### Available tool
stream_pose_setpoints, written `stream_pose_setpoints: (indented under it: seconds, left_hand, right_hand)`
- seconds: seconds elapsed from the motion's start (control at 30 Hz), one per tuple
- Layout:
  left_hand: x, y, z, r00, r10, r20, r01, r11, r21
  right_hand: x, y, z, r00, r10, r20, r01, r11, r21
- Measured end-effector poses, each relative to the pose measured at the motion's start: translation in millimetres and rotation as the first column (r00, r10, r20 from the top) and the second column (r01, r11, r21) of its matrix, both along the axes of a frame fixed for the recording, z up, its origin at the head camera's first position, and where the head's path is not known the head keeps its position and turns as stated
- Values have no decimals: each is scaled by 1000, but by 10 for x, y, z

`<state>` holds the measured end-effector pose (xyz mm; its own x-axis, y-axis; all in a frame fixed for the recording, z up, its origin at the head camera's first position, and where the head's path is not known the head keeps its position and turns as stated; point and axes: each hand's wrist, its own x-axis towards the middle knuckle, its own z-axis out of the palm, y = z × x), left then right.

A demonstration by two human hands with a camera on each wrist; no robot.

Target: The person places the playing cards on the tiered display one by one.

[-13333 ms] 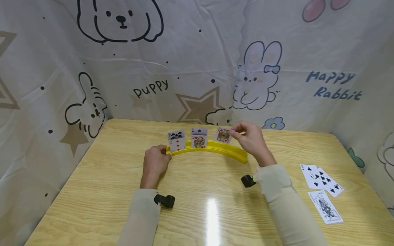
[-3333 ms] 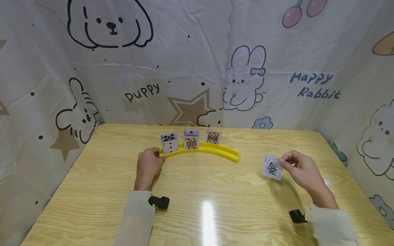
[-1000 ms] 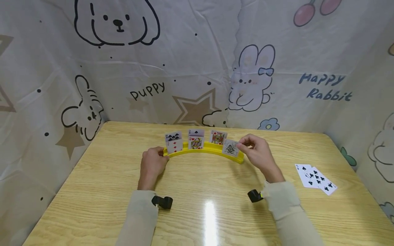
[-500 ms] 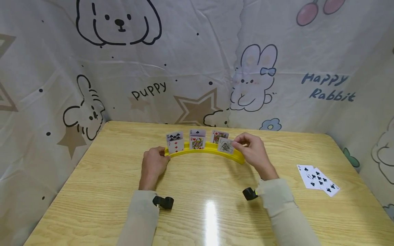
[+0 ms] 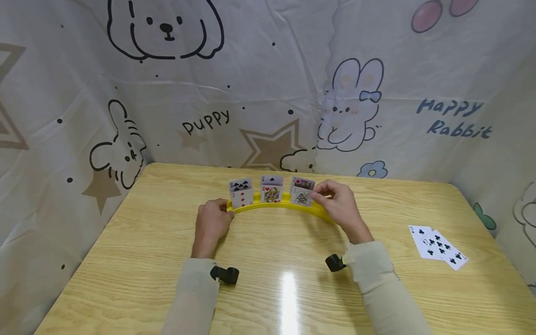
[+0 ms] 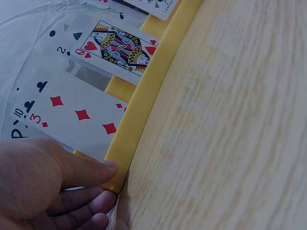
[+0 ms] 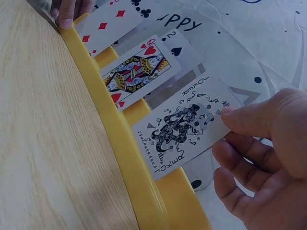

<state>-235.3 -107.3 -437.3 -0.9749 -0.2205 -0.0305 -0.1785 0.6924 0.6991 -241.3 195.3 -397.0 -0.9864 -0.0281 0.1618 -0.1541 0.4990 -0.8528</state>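
My left hand (image 5: 211,223) grips the left end of a curved yellow card holder (image 6: 148,96), thumb on its front face. My right hand (image 5: 338,204) pinches the side edge of a joker (image 7: 180,127), whose lower edge meets the holder's front part. Behind the joker, a diamonds face card (image 5: 303,183) stands partly covered. Further left, a queen of hearts (image 6: 115,50) stands before a 2 of spades (image 5: 272,179). At the left end, a 3 of diamonds (image 6: 79,112) stands before a 10 of clubs (image 5: 240,184).
Two overlapping clubs cards, one on the left (image 5: 420,235) and one on the right (image 5: 451,251), lie face up at the right of the wooden table (image 5: 138,260). A printed cloth (image 5: 268,83) hangs behind the table's back edge.
My right hand has picked the joker up from the table's right side, brought it to the holder and slid it left before the diamonds face card. My left hand keeps its grip.
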Motion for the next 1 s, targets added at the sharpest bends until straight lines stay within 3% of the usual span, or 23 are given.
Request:
stream_pose_setpoints:
  seconds: [0.63, 1.0]
  left_hand:
    - [-3, -5, -20, 1000, -6, -7, 6, 1000, -9]
    - [-6, -10, -21, 1000, -8, -15, 8, 1000, -5]
  right_hand:
    - [-39, -41, -69, 1000, 4, 21, -4, 1000, 14]
    - [-62, -63, -129, 1000, 23, -14, -23, 999, 22]
